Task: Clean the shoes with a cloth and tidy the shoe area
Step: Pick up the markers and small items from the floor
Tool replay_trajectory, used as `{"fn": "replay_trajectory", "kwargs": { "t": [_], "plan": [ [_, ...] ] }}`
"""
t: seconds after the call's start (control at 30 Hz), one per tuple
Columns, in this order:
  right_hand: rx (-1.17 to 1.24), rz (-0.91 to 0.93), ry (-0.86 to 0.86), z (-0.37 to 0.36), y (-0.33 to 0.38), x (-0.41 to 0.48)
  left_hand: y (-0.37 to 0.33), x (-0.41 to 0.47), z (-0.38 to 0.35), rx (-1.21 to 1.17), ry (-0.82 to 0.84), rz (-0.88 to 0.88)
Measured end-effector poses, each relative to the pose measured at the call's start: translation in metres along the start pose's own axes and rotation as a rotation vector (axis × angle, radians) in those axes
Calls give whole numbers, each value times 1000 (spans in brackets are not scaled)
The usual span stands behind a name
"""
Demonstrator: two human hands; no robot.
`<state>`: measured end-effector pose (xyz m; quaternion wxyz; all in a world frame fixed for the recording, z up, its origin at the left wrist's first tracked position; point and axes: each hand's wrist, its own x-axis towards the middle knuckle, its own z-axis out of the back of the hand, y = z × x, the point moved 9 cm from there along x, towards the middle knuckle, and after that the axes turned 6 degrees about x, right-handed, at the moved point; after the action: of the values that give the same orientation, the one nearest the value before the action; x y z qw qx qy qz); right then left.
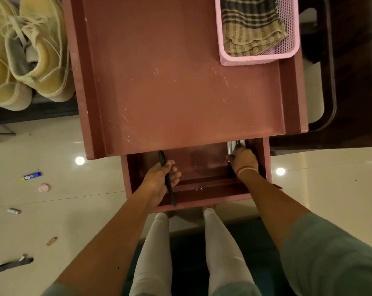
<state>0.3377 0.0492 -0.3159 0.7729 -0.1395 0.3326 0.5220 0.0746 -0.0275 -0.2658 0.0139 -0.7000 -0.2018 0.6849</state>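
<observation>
I look down on a reddish-brown cabinet top (pixel 180 82) with an open drawer (pixel 202 195) below its front edge. My left hand (pixel 159 180) holds a thin black stick-like tool (pixel 167 178) over the drawer's left side. My right hand (pixel 244 160) reaches into the drawer's right corner, fingers curled round shiny metal pieces (pixel 233 147). A checked cloth (pixel 251 26) lies in a pink mesh basket (pixel 287 50) at the top's far right. Tan lace-up shoes (pixel 37 52) stand on a dark rack at the left.
Small items lie scattered on the glossy floor at the left: a blue tube (pixel 31 175), a pink round lid (pixel 44 187), a small grey piece (pixel 14 210), a clip (pixel 51 241), a dark strap (pixel 15 263). Dark furniture (pixel 351 60) stands at the right. My legs are below the drawer.
</observation>
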Motion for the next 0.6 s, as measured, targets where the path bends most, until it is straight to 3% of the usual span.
{"fn": "replay_trajectory", "kwargs": {
  "t": [0.17,0.27,0.37,0.53,0.6],
  "plan": [
    [521,39,-68,20,19,-47,3,-3,-7,-23,28,6],
    [786,106,223,3,66,-103,3,-8,-12,50,47,2],
    [902,142,360,-16,102,-132,5,-12,-26,99,120,-17],
    [988,36,290,-20,108,-124,-1,-12,-34,152,158,-60],
    [843,47,193,-4,96,-115,-1,-11,-27,140,116,-36]
  ]
}}
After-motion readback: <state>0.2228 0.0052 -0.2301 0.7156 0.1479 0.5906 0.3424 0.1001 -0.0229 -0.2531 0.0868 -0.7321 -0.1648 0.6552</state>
